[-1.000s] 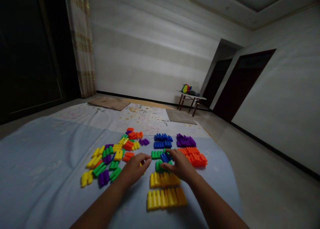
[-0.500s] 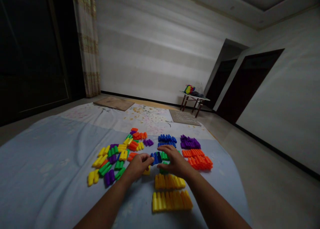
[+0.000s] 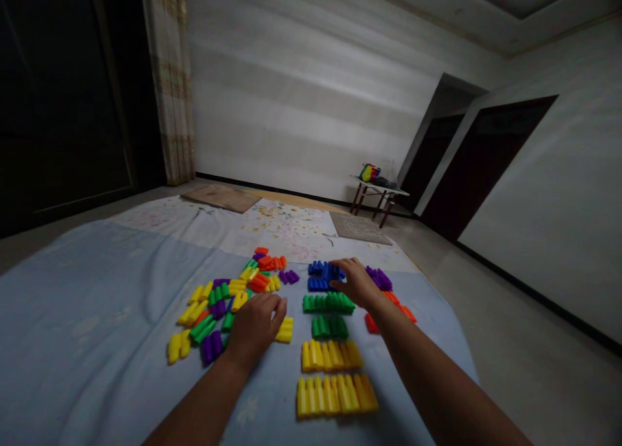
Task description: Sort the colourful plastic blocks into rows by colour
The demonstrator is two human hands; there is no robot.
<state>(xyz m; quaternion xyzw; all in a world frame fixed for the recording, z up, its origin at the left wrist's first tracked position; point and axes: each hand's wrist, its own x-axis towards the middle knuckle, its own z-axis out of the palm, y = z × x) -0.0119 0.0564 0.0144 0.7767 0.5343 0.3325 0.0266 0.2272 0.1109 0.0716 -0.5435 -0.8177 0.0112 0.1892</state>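
Note:
My right hand (image 3: 354,282) is closed on a blue piece (image 3: 332,273) at the right end of the blue rows (image 3: 317,284). My left hand (image 3: 258,323), fingers curled and partly hidden, is over the right side of a mixed pile of yellow, green, purple and orange pieces (image 3: 218,293). A yellow piece (image 3: 284,330) lies just right of it. Green rows (image 3: 329,303) and yellow rows (image 3: 336,395) lie nearer me than the blue ones. Purple pieces (image 3: 379,278) and orange pieces (image 3: 407,313) are partly behind my right hand and forearm.
The pieces lie on a light blue sheet (image 3: 121,290) with a floral part farther off. A brown mat (image 3: 222,199) and a grey mat (image 3: 360,228) lie at its far edge. A small table (image 3: 379,185) with a colourful bag stands by the wall.
The blue piece that was between my hands has moved forward and right to the blue rows in my right hand. My left hand has let go of it and drawn back left.

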